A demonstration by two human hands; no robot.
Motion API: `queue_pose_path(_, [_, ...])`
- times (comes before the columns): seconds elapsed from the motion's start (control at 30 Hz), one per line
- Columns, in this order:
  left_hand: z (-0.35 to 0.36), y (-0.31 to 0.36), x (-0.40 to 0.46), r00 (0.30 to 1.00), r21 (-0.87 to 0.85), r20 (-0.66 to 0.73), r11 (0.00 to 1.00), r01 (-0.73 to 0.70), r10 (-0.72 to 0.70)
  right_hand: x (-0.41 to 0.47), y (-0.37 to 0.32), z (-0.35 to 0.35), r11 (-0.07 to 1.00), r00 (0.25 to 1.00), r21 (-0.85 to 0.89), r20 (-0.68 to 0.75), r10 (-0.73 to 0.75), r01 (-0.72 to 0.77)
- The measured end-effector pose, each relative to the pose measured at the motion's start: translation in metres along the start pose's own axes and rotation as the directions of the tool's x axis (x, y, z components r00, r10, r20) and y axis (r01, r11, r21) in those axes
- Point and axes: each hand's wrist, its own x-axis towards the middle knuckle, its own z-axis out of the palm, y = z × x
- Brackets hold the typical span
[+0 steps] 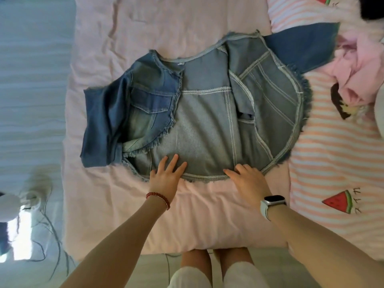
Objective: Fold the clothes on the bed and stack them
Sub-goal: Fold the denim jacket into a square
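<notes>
A blue denim jacket (203,117) with frayed edges lies spread open on the pink bed (124,215), its inside facing up. The left front panel and sleeve are folded in at the left; the right sleeve stretches toward the far right. My left hand (168,177) rests flat on the near hem with straight, spread fingers. My right hand (247,181) lies flat on the hem's right part, a watch on its wrist. A pink garment (355,80) lies crumpled at the right edge.
A striped pink blanket with watermelon prints (332,163) covers the bed's right side. A dark item (372,7) sits at the top right corner. On the floor at the left lie cables (49,235) and a white shoe (35,194).
</notes>
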Motion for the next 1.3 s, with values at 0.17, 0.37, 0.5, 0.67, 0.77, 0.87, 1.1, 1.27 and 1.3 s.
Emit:
queue_pose_path(0.17, [-0.011, -0.012, -0.034, 0.986, -0.128, 0.115, 0.986, -0.102, 0.117, -0.027, -0.010, 0.008, 1.000, 0.997, 0.013, 0.078, 0.018, -0.020])
queue_pose_path(0.37, [-0.041, -0.055, -0.022, 0.916, -0.258, -0.363, 0.963, 0.080, -0.173, -0.006, -0.046, -0.002, 0.947, 0.988, 0.303, -0.070, 0.137, -0.110])
queue_pose_path(0.5, [-0.049, -0.097, -0.003, 0.910, -0.125, -0.262, 0.947, 0.297, -0.320, 0.032, -0.079, -0.013, 0.903, 0.993, 0.431, -0.102, 0.058, -0.009])
queue_pose_path(0.67, [-0.055, -0.138, -0.002, 0.917, -0.060, -0.214, 0.942, 0.330, -0.335, 0.081, -0.126, -0.034, 0.743, 0.993, 0.668, -0.111, 0.049, 0.038])
queue_pose_path(0.77, [-0.057, -0.147, -0.009, 0.878, -0.222, -0.309, 0.926, 0.307, -0.365, 0.118, -0.160, -0.052, 0.418, 0.973, 0.886, 0.129, 0.193, -0.200])
queue_pose_path(0.87, [-0.058, -0.158, -0.019, 0.817, -0.410, -0.451, 0.897, 0.167, -0.358, 0.148, -0.188, -0.063, -0.069, 0.835, 0.857, 0.514, 0.198, -0.511])
queue_pose_path(1.1, [-0.066, -0.184, -0.014, 0.757, -0.526, -0.319, 0.771, 0.360, -0.571, 0.182, -0.207, -0.079, -0.398, 0.766, 0.806, 0.566, 0.304, -0.438])
queue_pose_path(1.27, [-0.097, -0.219, -0.020, 0.506, -0.583, -0.489, 0.697, 0.416, -0.711, 0.173, -0.161, -0.098, -0.030, 0.801, 0.985, 0.155, 0.579, -0.169])
queue_pose_path(1.3, [-0.101, -0.225, -0.022, 0.471, -0.567, -0.490, 0.679, 0.467, -0.734, 0.169, -0.150, -0.099, 0.088, 0.796, 0.987, 0.055, 0.603, -0.135])
